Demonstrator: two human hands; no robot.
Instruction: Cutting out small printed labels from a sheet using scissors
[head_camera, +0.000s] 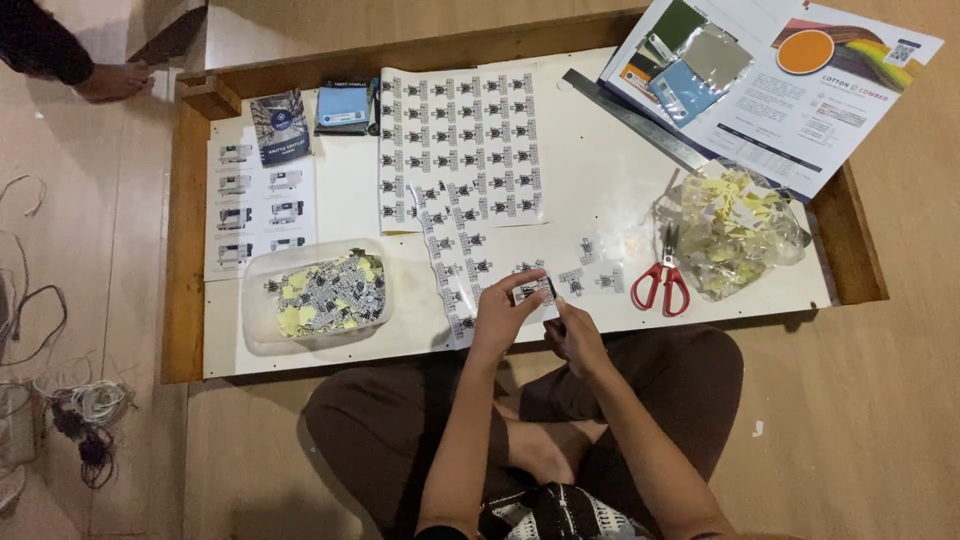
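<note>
Two hands on one tiny sticker here: the left hand pinches a small printed label by its near edge, and the right hand is curled up just beside it at about 4 o'clock, fingertips narrow. I can't tell if it's holding a corner or the backing.

For a clean peel I'd say keep the label flat and low over the white board, and let the thumb roll rather than tug, since this paper looks thin.

Room to move is tight-ish. The long cut strip of labels runs off at 11 o'clock, almost touching the left fingers. Loose cut labels lie at 1 o'clock, with the red scissors near at 2 o'clock, so don't sweep right. The clear tub of cut pieces sits well apart at 9 o'clock. The board's front edge is right under the wrists, so there's nothing to lean on.
</note>
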